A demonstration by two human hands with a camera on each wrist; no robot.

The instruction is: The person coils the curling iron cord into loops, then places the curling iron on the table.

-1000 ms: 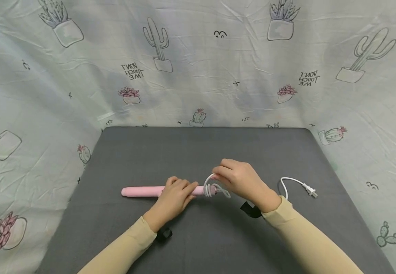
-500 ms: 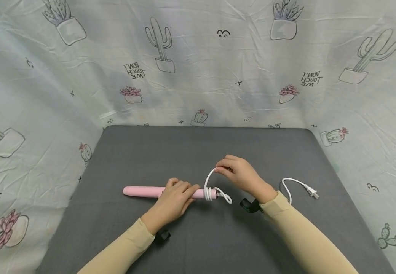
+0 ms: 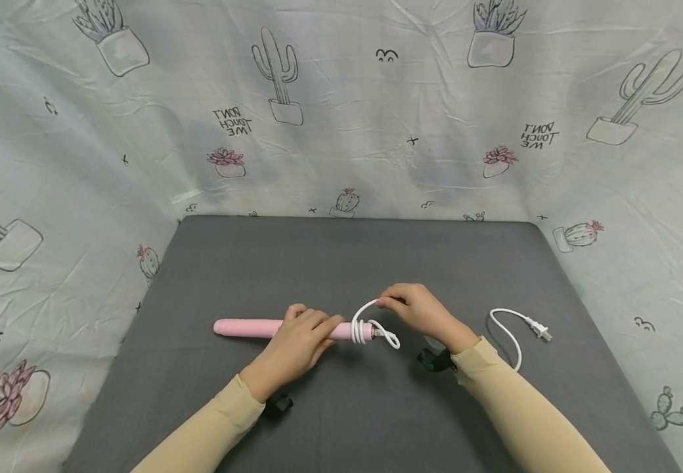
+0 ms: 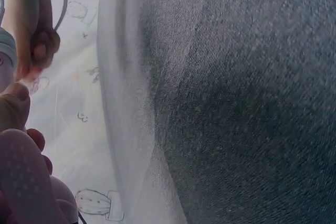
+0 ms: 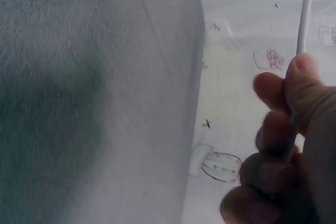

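A pink curling iron [image 3: 243,328] lies lengthwise near the middle of the table, its rounded end to the left. My left hand [image 3: 299,338] grips it around the middle; its dotted pink surface [image 4: 23,177] shows large in the left wrist view. Several turns of white cord [image 3: 358,332] wrap the right end of the handle, and a small cord loop hangs out beyond it. My right hand [image 3: 417,307] pinches the cord between thumb and forefinger, up and right of the wraps. In the right wrist view, the cord [image 5: 303,24] runs straight from the thumb toward the handle.
On the right of the grey table [image 3: 341,263] lies the two-pin plug [image 3: 538,330], its cord [image 3: 504,322] curving back under the right sleeve. Black wrist straps [image 3: 435,360] show below the wrists. A cactus-printed cloth [image 3: 341,98] hangs behind and at both sides.
My right hand has lifted the cord up and away from the handle, then come down slightly and to the right. More cord shows near the plug. My left hand stays on the curling iron.
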